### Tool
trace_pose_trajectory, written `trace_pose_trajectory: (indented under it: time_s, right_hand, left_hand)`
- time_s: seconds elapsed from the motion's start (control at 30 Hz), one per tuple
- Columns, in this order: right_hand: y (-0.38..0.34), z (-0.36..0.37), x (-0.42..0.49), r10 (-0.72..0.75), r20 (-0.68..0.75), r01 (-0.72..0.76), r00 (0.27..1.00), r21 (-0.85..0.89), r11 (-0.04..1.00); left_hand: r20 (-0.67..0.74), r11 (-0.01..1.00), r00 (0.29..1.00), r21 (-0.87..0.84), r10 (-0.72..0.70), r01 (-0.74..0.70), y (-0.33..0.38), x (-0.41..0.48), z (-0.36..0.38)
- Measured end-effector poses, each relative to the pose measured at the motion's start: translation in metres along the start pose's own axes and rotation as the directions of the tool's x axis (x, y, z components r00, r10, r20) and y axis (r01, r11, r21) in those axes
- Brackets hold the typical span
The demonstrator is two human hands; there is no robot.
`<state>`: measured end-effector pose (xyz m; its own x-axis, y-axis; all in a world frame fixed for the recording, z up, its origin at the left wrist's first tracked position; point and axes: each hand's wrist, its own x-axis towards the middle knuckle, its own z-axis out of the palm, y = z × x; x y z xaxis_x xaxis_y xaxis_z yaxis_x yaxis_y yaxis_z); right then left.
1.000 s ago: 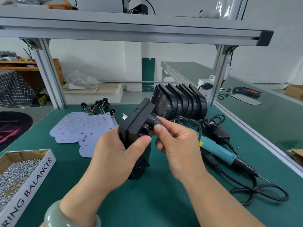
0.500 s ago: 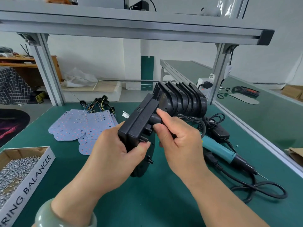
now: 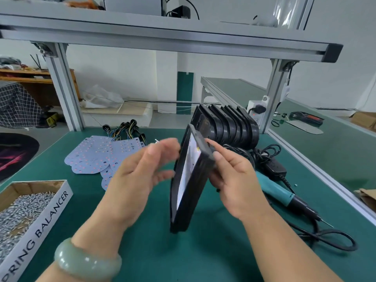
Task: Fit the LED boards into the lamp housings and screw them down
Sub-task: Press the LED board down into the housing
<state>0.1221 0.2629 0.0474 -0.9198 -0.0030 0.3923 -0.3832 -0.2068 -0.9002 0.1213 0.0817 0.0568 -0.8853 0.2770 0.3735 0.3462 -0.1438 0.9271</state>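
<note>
Fingers [image 3: 217, 155] of right hand [image 3: 238, 180] curled round black lamp housing [image 3: 191, 180], upright over green desk [image 3: 203, 257]. Left hand [image 3: 142, 174] loose, blurry, just beside it. Shows LED boards [image 3: 95, 155] flat behind, screw box [image 3: 50, 210] left, screwdriver [image 3: 274, 190] right, white wall [image 3: 122, 74] beyond.

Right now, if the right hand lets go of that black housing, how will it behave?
It would likely tip: the housing is upright and leaning, narrow end down, with the right hand gripping it. It looks rigid, holding a flat frame shape.
</note>
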Motion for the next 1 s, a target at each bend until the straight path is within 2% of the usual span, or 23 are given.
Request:
trace_pose_trajectory:
  time_s: [0.03, 0.07, 0.1, 0.17, 0.23, 0.33, 0.4, 0.43, 0.47, 0.5, 0.53, 0.57, 0.6, 0.63, 0.67, 0.73, 0.77, 0.8, 0.9, 0.97, 1.0]
  right_hand:
    - [-0.001, -0.003, 0.0, 0.004, 0.052, -0.006, 0.999, 0.049, 0.999]
    - [-0.002, -0.004, 0.0, 0.002, 0.108, -0.012, 0.994, 0.091, 0.996]
    - [-0.003, -0.005, 0.0, 0.005, 0.15, -0.023, 0.989, 0.116, 0.993]
    - [-0.003, -0.005, 0.0, 0.033, 0.202, -0.063, 0.979, 0.142, 0.988]
    - [0.0, -0.004, -0.001, 0.052, 0.214, -0.084, 0.976, 0.146, 0.986]
    - [0.006, -0.004, 0.0, 0.079, 0.136, -0.075, 0.988, -0.032, 0.997]
    - [0.004, -0.01, 0.001, 0.064, 0.118, -0.025, 0.991, -0.309, 0.951]
    - [0.003, -0.017, 0.002, 0.079, 0.127, 0.005, 0.989, -0.556, 0.831]
    - [0.002, -0.027, 0.003, 0.12, 0.108, 0.015, 0.987, -0.802, 0.597]
    - [0.002, -0.039, 0.003, 0.164, 0.055, 0.001, 0.985, -0.95, 0.313]
    - [0.002, -0.047, 0.004, 0.212, -0.026, -0.043, 0.977, -0.996, 0.074]
    - [0.001, -0.051, 0.005, 0.246, -0.116, -0.107, 0.962, -0.993, -0.048]
    - [0.0, -0.056, 0.006, 0.237, -0.176, -0.166, 0.955, -0.984, -0.064]
    - [0.001, -0.059, 0.007, 0.184, -0.199, -0.199, 0.963, -0.98, -0.018]
    - [0.0, -0.061, 0.007, 0.081, -0.189, -0.194, 0.979, -0.978, 0.071]
    - [-0.01, -0.061, 0.006, -0.151, -0.189, -0.115, 0.97, -0.91, 0.399]
    - [-0.016, -0.058, 0.006, -0.219, -0.211, -0.054, 0.953, -0.826, 0.562]
    - [-0.023, -0.053, 0.005, -0.274, -0.219, 0.022, 0.936, -0.743, 0.669]
    - [-0.035, -0.037, 0.001, -0.361, -0.224, 0.169, 0.905, -0.589, 0.79]
    - [-0.042, -0.03, 0.002, -0.302, -0.274, 0.163, 0.913, -0.434, 0.886]
    - [-0.045, -0.028, 0.003, -0.232, -0.321, 0.14, 0.918, -0.285, 0.948]
  left_hand:
    - [-0.103, 0.997, 0.995, 0.081, 0.005, 0.003, -0.008, 0.004, -0.006]
    - [-0.139, 0.987, 0.99, 0.157, -0.023, 0.045, -0.015, 0.008, -0.01]
    - [-0.109, 0.981, 0.99, 0.163, -0.09, 0.107, -0.022, 0.012, -0.012]
    - [0.101, 0.976, 0.971, 0.006, -0.218, 0.219, -0.035, 0.016, -0.013]
    - [0.215, 0.954, 0.941, -0.092, -0.261, 0.286, -0.04, 0.016, -0.01]
    - [0.133, 0.914, 0.936, -0.211, -0.325, 0.347, -0.046, 0.019, -0.009]
    - [0.082, 0.879, 0.926, -0.293, -0.369, 0.377, -0.045, 0.021, -0.015]
    - [0.063, 0.87, 0.927, -0.327, -0.37, 0.369, -0.043, 0.021, -0.019]
    - [0.029, 0.864, 0.931, -0.363, -0.364, 0.349, -0.041, 0.021, -0.025]
    - [-0.018, 0.86, 0.933, -0.394, -0.359, 0.323, -0.039, 0.021, -0.029]
    - [-0.07, 0.859, 0.933, -0.421, -0.352, 0.292, -0.038, 0.022, -0.033]
    - [-0.103, 0.858, 0.933, -0.437, -0.345, 0.27, -0.036, 0.022, -0.035]
    - [-0.125, 0.86, 0.932, -0.441, -0.34, 0.255, -0.035, 0.022, -0.036]
    - [-0.139, 0.859, 0.929, -0.446, -0.343, 0.251, -0.033, 0.023, -0.034]
    - [-0.157, 0.855, 0.922, -0.453, -0.355, 0.252, -0.033, 0.023, -0.033]
    - [-0.212, 0.839, 0.894, -0.48, -0.394, 0.256, -0.033, 0.025, -0.032]
    - [-0.237, 0.833, 0.881, -0.49, -0.41, 0.256, -0.032, 0.026, -0.032]
    - [-0.254, 0.833, 0.872, -0.491, -0.418, 0.256, -0.032, 0.027, -0.033]
    - [-0.261, 0.839, 0.866, -0.471, -0.426, 0.272, -0.031, 0.027, -0.031]
    - [-0.249, 0.845, 0.867, -0.449, -0.432, 0.292, -0.031, 0.026, -0.028]
    - [-0.24, 0.848, 0.868, -0.433, -0.435, 0.305, -0.03, 0.026, -0.026]
